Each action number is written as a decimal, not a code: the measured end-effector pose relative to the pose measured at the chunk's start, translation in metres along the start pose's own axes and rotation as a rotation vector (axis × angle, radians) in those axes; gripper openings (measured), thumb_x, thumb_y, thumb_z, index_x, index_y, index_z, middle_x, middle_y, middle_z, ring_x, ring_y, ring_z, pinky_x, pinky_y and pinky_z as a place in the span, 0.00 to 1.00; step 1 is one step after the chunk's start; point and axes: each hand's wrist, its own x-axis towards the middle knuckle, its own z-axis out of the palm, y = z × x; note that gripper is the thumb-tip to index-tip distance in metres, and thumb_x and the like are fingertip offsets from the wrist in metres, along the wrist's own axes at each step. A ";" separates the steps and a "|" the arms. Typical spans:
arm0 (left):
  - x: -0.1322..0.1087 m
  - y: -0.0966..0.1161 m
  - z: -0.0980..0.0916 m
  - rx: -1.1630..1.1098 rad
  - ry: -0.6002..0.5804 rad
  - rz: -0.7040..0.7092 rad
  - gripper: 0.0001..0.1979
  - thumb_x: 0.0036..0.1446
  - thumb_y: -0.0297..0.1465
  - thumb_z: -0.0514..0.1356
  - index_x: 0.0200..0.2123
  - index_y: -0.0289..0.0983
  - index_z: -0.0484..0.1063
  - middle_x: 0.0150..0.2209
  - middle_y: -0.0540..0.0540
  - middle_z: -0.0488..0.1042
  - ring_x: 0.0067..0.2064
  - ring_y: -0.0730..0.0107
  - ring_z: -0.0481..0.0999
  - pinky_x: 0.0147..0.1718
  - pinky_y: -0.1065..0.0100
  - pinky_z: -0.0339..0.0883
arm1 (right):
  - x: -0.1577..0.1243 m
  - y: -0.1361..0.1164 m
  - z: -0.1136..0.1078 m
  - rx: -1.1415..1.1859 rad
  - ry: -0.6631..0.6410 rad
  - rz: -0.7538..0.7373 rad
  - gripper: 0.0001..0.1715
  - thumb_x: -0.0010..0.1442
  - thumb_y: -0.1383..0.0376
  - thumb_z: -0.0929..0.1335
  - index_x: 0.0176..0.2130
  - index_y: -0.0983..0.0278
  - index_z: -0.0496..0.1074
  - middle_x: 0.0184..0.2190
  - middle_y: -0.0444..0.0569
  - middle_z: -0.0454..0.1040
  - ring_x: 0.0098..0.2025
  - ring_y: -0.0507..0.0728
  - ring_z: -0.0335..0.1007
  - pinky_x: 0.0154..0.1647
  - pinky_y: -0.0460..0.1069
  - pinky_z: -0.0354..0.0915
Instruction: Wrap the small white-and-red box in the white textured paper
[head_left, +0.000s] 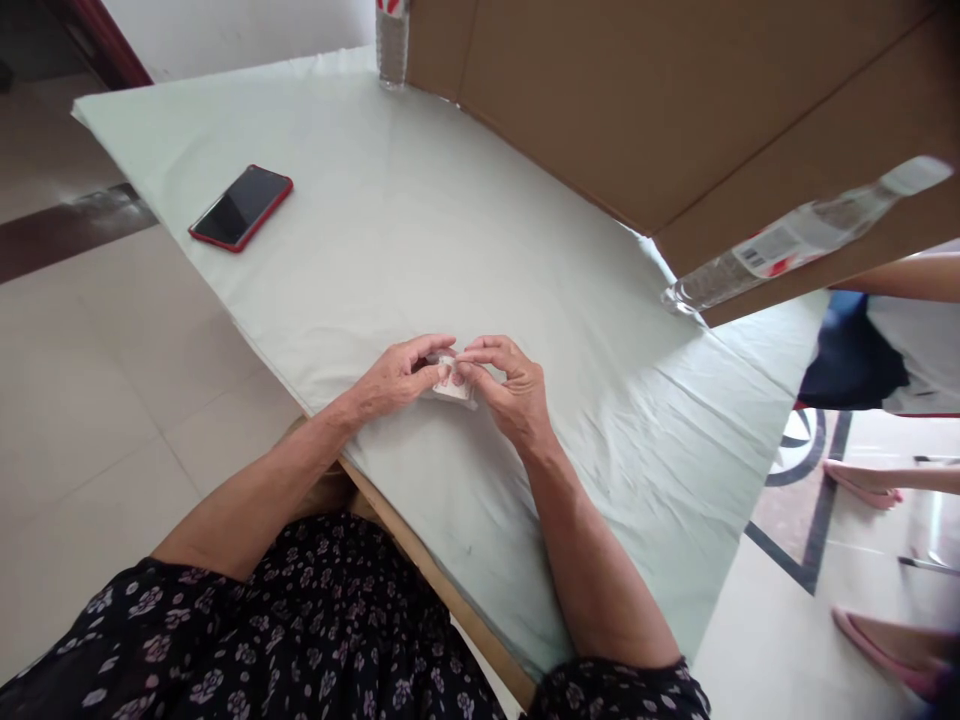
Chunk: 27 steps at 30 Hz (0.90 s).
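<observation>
Both my hands meet over a small white and red piece of folded paper (452,384) lying on the pale green table cover (420,230). My left hand (394,378) pinches its left edge with curled fingers. My right hand (510,390) pinches the right edge, fingertips pressed together on top. Most of the paper is hidden under my fingers.
A red-cased phone (241,207) lies face up at the far left. A large cardboard sheet (675,110) leans across the back right, with one plastic bottle (795,245) against it and another (392,45) at the far edge. Another person's arm and feet (862,480) show at right.
</observation>
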 end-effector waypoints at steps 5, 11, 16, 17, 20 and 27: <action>-0.001 -0.001 0.001 -0.028 -0.006 0.013 0.25 0.61 0.36 0.60 0.60 0.34 0.70 0.55 0.38 0.78 0.51 0.61 0.78 0.50 0.62 0.71 | -0.002 0.007 -0.013 -0.266 -0.107 -0.273 0.08 0.63 0.64 0.71 0.41 0.53 0.82 0.47 0.48 0.80 0.51 0.60 0.75 0.56 0.60 0.66; -0.003 -0.001 0.002 -0.003 -0.010 0.062 0.22 0.64 0.35 0.57 0.60 0.34 0.69 0.56 0.38 0.76 0.50 0.63 0.78 0.50 0.62 0.72 | -0.004 0.002 -0.020 -0.486 -0.178 -0.423 0.09 0.65 0.62 0.70 0.44 0.53 0.80 0.53 0.49 0.78 0.55 0.62 0.74 0.56 0.61 0.65; -0.003 -0.002 0.003 0.064 0.014 0.102 0.23 0.65 0.34 0.56 0.61 0.33 0.68 0.54 0.38 0.77 0.49 0.64 0.79 0.50 0.62 0.72 | -0.008 0.003 -0.013 -0.603 -0.077 -0.595 0.08 0.65 0.65 0.69 0.43 0.55 0.78 0.49 0.49 0.81 0.50 0.60 0.76 0.49 0.57 0.66; -0.003 -0.001 0.003 0.074 0.015 0.108 0.23 0.65 0.34 0.55 0.61 0.33 0.68 0.54 0.38 0.78 0.48 0.64 0.79 0.50 0.63 0.72 | -0.009 0.004 -0.012 -0.607 -0.051 -0.630 0.07 0.65 0.65 0.69 0.42 0.56 0.78 0.48 0.50 0.81 0.49 0.60 0.76 0.48 0.57 0.67; -0.004 0.000 0.004 0.105 0.020 0.131 0.23 0.66 0.33 0.55 0.61 0.32 0.68 0.49 0.39 0.79 0.45 0.65 0.79 0.48 0.62 0.73 | -0.010 0.006 -0.006 -0.598 0.003 -0.697 0.04 0.64 0.66 0.70 0.40 0.58 0.76 0.47 0.51 0.81 0.48 0.60 0.77 0.46 0.56 0.67; -0.004 0.000 0.005 0.215 0.051 0.183 0.21 0.66 0.33 0.54 0.59 0.33 0.69 0.49 0.40 0.80 0.45 0.66 0.79 0.48 0.63 0.73 | -0.017 0.006 0.005 -0.556 0.066 -0.660 0.04 0.62 0.65 0.71 0.39 0.57 0.75 0.49 0.50 0.81 0.50 0.63 0.77 0.49 0.59 0.67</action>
